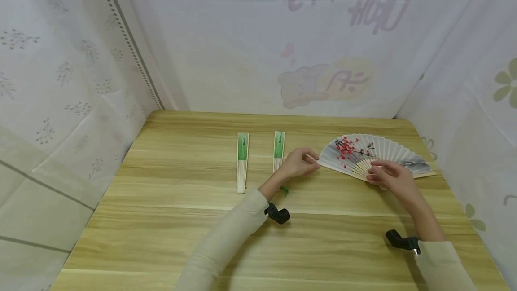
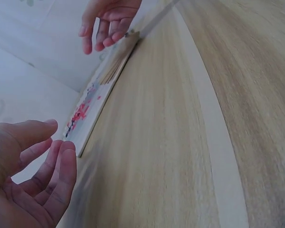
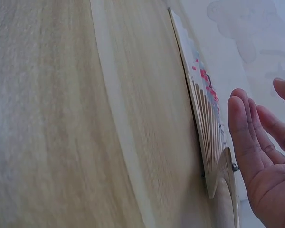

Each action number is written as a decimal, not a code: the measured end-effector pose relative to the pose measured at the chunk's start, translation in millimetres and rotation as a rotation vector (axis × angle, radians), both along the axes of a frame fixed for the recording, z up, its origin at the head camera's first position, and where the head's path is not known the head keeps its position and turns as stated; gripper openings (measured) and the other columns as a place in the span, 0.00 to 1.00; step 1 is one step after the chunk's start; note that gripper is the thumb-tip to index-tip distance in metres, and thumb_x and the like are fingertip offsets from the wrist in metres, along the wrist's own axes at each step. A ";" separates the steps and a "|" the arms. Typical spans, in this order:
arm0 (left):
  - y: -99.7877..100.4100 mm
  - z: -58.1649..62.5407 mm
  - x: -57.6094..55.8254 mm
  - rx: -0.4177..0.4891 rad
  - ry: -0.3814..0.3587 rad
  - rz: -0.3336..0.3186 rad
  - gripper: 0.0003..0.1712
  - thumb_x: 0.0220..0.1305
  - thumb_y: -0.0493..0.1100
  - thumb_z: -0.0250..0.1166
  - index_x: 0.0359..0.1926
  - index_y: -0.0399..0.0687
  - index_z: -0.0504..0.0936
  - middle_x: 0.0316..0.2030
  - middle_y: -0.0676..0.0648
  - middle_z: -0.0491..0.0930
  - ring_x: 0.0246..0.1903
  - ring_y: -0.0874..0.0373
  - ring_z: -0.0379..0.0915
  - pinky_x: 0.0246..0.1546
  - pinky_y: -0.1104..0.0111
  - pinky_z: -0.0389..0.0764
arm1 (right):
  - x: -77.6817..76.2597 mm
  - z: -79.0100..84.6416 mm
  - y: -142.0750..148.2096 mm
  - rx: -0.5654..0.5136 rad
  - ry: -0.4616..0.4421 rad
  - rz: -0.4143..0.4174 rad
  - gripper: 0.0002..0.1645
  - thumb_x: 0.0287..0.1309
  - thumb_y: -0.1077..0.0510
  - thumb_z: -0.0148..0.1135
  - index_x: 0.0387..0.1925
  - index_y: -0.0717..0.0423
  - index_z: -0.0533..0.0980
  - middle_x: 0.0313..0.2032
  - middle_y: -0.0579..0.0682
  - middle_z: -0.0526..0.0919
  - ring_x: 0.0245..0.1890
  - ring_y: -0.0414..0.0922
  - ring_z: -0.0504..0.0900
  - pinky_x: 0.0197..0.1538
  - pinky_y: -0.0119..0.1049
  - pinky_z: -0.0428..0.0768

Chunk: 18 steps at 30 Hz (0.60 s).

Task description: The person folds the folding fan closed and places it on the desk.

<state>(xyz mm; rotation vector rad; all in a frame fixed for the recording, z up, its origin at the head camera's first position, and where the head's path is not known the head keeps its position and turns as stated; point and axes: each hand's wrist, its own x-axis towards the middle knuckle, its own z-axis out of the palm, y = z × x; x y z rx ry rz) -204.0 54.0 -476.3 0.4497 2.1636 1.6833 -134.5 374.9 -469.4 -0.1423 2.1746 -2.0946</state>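
Observation:
A folding fan with red blossoms and a grey painted design lies spread on the table at the right, its pale ribs toward the near side. My left hand is at the fan's left end. In the left wrist view, the left thumb and fingers are loosely bent, with a gap between them and the fan's corner just beyond. Over the ribs hovers my right hand. Its fingers look relaxed and fairly straight in the right wrist view, and nothing is between them and the thumb.
Two folded fans with green leaves lie left of my hands: one fan further left, the other fan partly behind my left wrist. A green tassel shows beside that wrist. Patterned white curtains enclose the wooden table.

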 end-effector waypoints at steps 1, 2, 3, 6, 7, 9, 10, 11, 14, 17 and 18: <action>-0.2 -0.2 0.2 -0.002 0.005 0.000 0.14 0.64 0.34 0.72 0.49 0.33 0.83 0.34 0.47 0.85 0.27 0.51 0.83 0.27 0.67 0.84 | 1.1 0.2 1.1 -0.016 0.003 0.001 0.23 0.73 0.65 0.58 0.60 0.80 0.67 0.43 0.63 0.85 0.41 0.51 0.88 0.48 0.43 0.83; -0.3 -0.8 0.0 -0.003 0.009 0.002 0.14 0.64 0.34 0.72 0.49 0.33 0.83 0.34 0.46 0.85 0.27 0.51 0.83 0.26 0.67 0.84 | 2.1 0.4 2.2 -0.028 0.004 0.001 0.22 0.73 0.65 0.58 0.60 0.79 0.68 0.43 0.62 0.85 0.41 0.51 0.88 0.47 0.43 0.83; -0.3 -1.4 -0.1 -0.006 0.016 0.002 0.14 0.64 0.34 0.73 0.49 0.33 0.83 0.34 0.46 0.85 0.26 0.51 0.83 0.26 0.67 0.84 | 2.9 0.5 3.5 -0.042 0.006 0.004 0.21 0.73 0.66 0.58 0.60 0.78 0.68 0.43 0.62 0.85 0.41 0.51 0.88 0.47 0.43 0.83; -0.3 -3.0 -0.4 -0.017 0.036 0.002 0.15 0.63 0.34 0.73 0.49 0.33 0.83 0.33 0.46 0.85 0.26 0.51 0.83 0.26 0.66 0.84 | 4.8 0.2 8.4 -0.058 0.007 0.002 0.19 0.73 0.67 0.57 0.60 0.75 0.70 0.43 0.61 0.85 0.41 0.50 0.88 0.47 0.42 0.84; -0.5 -3.5 -0.4 -0.020 0.041 0.002 0.15 0.63 0.35 0.73 0.49 0.33 0.83 0.33 0.46 0.85 0.26 0.51 0.83 0.26 0.65 0.84 | 5.2 0.0 10.3 -0.056 0.007 -0.005 0.19 0.73 0.66 0.57 0.59 0.75 0.71 0.43 0.60 0.85 0.41 0.50 0.88 0.47 0.42 0.84; -0.7 -5.0 -0.8 -0.031 0.048 0.001 0.14 0.63 0.35 0.73 0.49 0.34 0.83 0.33 0.47 0.85 0.25 0.51 0.83 0.26 0.65 0.85 | 5.9 -0.5 14.2 -0.058 0.006 -0.016 0.19 0.74 0.66 0.57 0.60 0.74 0.70 0.43 0.60 0.85 0.41 0.49 0.88 0.46 0.42 0.84; -0.8 -5.8 -1.1 -0.034 0.048 0.003 0.14 0.63 0.35 0.73 0.48 0.34 0.83 0.33 0.47 0.85 0.25 0.51 0.83 0.26 0.65 0.85 | 6.3 -0.9 16.4 -0.058 0.007 -0.021 0.19 0.74 0.66 0.57 0.60 0.74 0.70 0.43 0.59 0.85 0.42 0.49 0.88 0.46 0.41 0.84; -1.2 -6.2 -1.2 -0.033 0.047 0.004 0.14 0.63 0.34 0.73 0.48 0.35 0.83 0.33 0.47 0.85 0.25 0.51 0.83 0.26 0.65 0.85 | 6.7 -1.1 18.3 -0.060 0.008 -0.027 0.19 0.74 0.66 0.57 0.60 0.75 0.70 0.43 0.59 0.85 0.41 0.49 0.88 0.45 0.41 0.84; -2.0 -8.0 -2.1 -0.038 0.051 0.010 0.12 0.64 0.34 0.73 0.47 0.36 0.83 0.33 0.47 0.84 0.25 0.52 0.83 0.25 0.66 0.85 | 8.3 -1.9 24.6 -0.083 0.008 -0.041 0.19 0.73 0.66 0.57 0.60 0.75 0.70 0.43 0.58 0.86 0.41 0.48 0.88 0.46 0.40 0.84; -2.7 -8.9 -2.8 -0.039 0.054 0.012 0.11 0.63 0.34 0.73 0.46 0.36 0.84 0.33 0.47 0.85 0.25 0.53 0.83 0.24 0.67 0.85 | 10.8 -3.1 31.3 -0.098 0.012 -0.059 0.17 0.73 0.66 0.57 0.59 0.73 0.72 0.42 0.57 0.86 0.40 0.47 0.88 0.46 0.39 0.84; -2.7 -9.1 -3.1 -0.039 0.055 0.012 0.11 0.64 0.34 0.73 0.46 0.36 0.84 0.32 0.47 0.85 0.26 0.53 0.83 0.24 0.67 0.85 | 11.8 -3.8 33.8 -0.104 0.010 -0.067 0.17 0.73 0.66 0.57 0.58 0.72 0.73 0.42 0.57 0.86 0.40 0.46 0.88 0.46 0.38 0.84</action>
